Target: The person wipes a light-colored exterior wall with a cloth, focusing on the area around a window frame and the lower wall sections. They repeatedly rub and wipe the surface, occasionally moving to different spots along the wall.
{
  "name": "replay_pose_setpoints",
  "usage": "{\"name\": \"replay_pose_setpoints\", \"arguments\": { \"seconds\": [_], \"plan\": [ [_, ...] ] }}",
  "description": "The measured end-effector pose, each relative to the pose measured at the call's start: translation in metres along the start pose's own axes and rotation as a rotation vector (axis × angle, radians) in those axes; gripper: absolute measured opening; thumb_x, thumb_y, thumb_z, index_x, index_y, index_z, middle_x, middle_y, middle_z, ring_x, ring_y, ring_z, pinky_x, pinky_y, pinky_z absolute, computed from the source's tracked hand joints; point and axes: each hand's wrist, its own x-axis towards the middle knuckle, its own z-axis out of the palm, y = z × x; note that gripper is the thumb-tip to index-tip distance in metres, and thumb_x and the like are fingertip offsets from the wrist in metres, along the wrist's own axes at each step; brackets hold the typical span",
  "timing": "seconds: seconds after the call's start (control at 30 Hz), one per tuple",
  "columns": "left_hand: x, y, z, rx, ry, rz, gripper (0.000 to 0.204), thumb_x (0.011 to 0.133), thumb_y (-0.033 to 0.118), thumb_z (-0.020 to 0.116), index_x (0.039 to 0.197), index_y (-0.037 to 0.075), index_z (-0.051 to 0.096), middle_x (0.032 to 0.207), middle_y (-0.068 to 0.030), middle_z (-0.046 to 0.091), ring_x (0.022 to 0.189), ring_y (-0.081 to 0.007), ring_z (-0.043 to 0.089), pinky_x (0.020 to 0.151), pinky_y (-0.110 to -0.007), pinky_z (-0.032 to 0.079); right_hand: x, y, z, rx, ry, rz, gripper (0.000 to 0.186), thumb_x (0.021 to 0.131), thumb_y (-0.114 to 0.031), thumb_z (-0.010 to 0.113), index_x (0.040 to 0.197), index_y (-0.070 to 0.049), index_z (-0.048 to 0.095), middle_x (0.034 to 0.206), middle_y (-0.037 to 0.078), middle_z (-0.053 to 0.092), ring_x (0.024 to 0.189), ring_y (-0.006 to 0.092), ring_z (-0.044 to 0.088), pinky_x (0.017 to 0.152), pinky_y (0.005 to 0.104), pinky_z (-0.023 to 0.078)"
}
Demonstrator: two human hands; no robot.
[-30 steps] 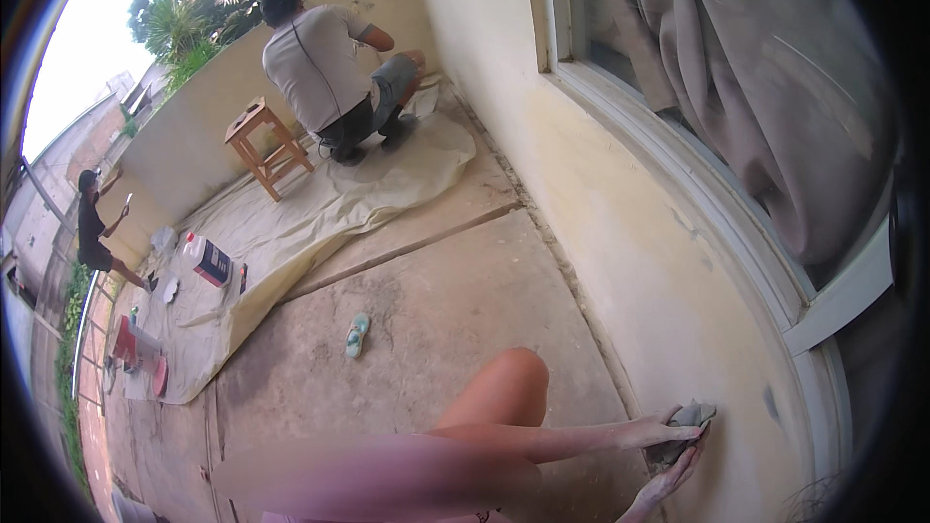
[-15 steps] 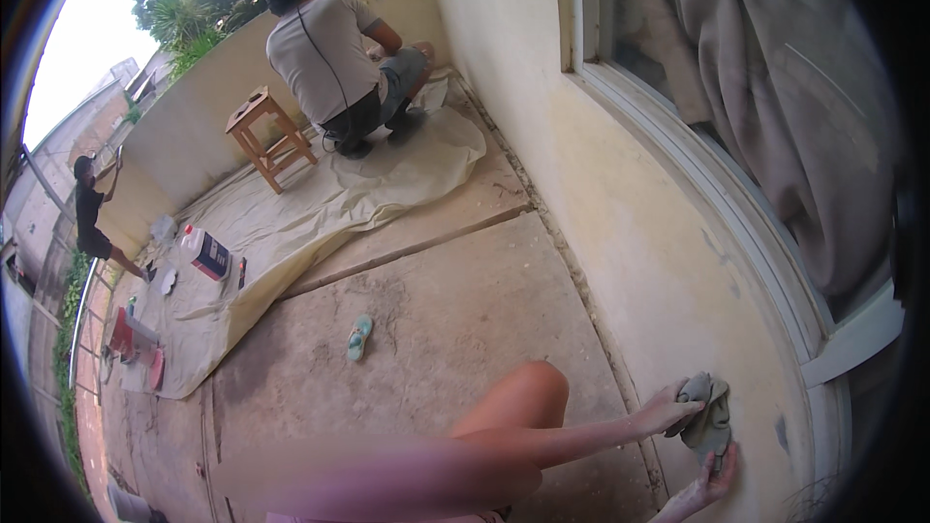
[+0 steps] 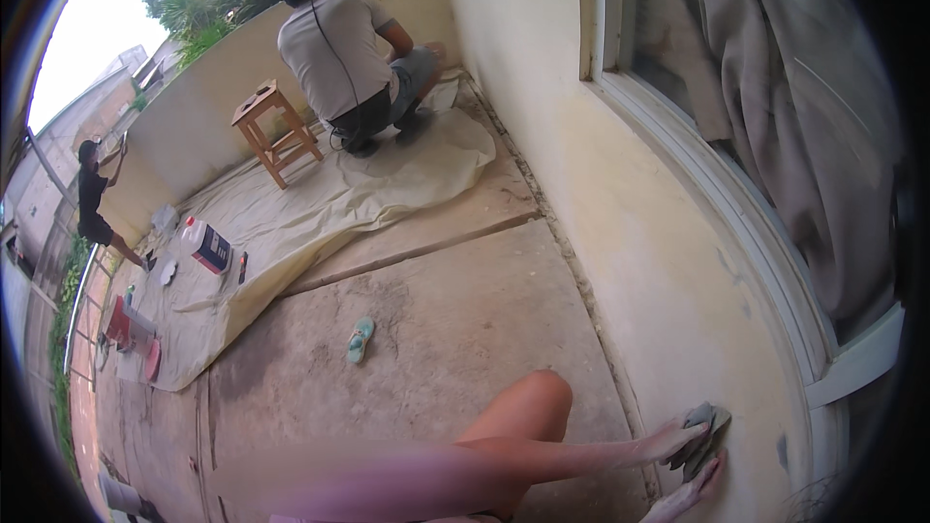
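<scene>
A grey-green cloth (image 3: 705,434) is bunched against the lower part of the cream wall (image 3: 668,329) at right. My left hand (image 3: 676,442), its forearm stretched past my bent knee, has its fingers closed around the cloth. Just below, my right hand (image 3: 690,492) comes up from the bottom edge, dusted with pale powder. Its fingers stretch toward the cloth's lower edge and the wall; whether they touch the cloth I cannot make out.
A white-framed window (image 3: 717,184) runs above the wall. One mint flip-flop (image 3: 359,340) lies on the concrete floor. Farther off, a co-worker (image 3: 339,53) squats on a drop cloth (image 3: 339,208) beside a wooden stool (image 3: 276,131), with a jug (image 3: 206,244) and bucket (image 3: 126,322). Another person (image 3: 94,196) stands far left.
The cloth, hanging spread between both hands before, is now gathered closer in my left hand. My right hand has shifted slightly down and left, its fingers now straighter. The view has turned slightly.
</scene>
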Motion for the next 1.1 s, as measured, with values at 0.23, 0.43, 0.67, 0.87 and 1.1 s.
{"name": "replay_pose_setpoints", "arguments": {
  "seconds": [0.23, 0.43, 0.67, 0.87, 1.1],
  "plan": [
    [0.009, -0.004, -0.018, -0.544, -0.423, 0.152, 0.072, 0.1, 0.057, 0.033, 0.143, -0.001, 0.031, 0.142, -0.0142, 0.04, 0.133, -0.0221, 0.036, 0.112, -0.033, 0.028, -0.003, -0.011, 0.078, -0.502, 0.287, -0.826, 0.057, 0.098, -0.036, 0.051, 0.142, -0.003, 0.041, 0.143, 0.022, 0.042, 0.132, 0.0365, 0.041, 0.106, 0.0473, 0.035],
    [0.004, 0.035, -0.037, -0.165, 0.093, 0.489, 0.068, 0.101, 0.055, 0.031, 0.137, -0.002, 0.039, 0.132, -0.0122, 0.047, 0.125, -0.0219, 0.043, 0.11, -0.032, 0.029, 0.064, -0.011, 0.09, -1.152, 0.427, -1.559, 0.044, 0.099, -0.036, 0.051, 0.139, -0.021, 0.049, 0.14, 0.012, 0.05, 0.128, 0.0364, 0.043, 0.1, 0.0518, 0.04],
    [-0.009, 0.082, -0.07, -0.075, 0.372, 0.372, 0.065, 0.101, 0.047, 0.035, 0.141, -0.004, 0.034, 0.143, -0.0186, 0.042, 0.136, -0.0265, 0.036, 0.112, -0.035, 0.029, 0.095, -0.03, 0.118, -1.259, 0.685, -1.733, 0.034, 0.098, -0.029, 0.054, 0.131, -0.03, 0.057, 0.14, -0.001, 0.05, 0.124, 0.0291, 0.042, 0.097, 0.0473, 0.041],
    [0.023, 0.086, -0.105, -0.026, 0.701, 0.619, 0.056, 0.1, 0.039, 0.044, 0.137, -0.003, 0.042, 0.138, -0.0208, 0.048, 0.131, -0.0284, 0.044, 0.108, -0.035, 0.034, 0.113, -0.057, 0.183, -1.448, 0.239, -1.747, 0.037, 0.098, -0.024, 0.047, 0.134, -0.031, 0.052, 0.146, -0.007, 0.043, 0.131, 0.0234, 0.039, 0.107, 0.0446, 0.033],
    [0.04, 0.086, -0.151, -0.329, 0.63, 0.497, 0.052, 0.098, 0.037, 0.049, 0.133, -0.002, 0.048, 0.124, -0.0147, 0.058, 0.117, -0.0206, 0.052, 0.099, -0.033, 0.04, 0.113, -0.052, 0.191, -1.6, 0.001, -1.797, 0.046, 0.094, -0.026, 0.049, 0.139, -0.027, 0.047, 0.15, -0.007, 0.038, 0.138, 0.0226, 0.034, 0.115, 0.0447, 0.023]
  ]
}}
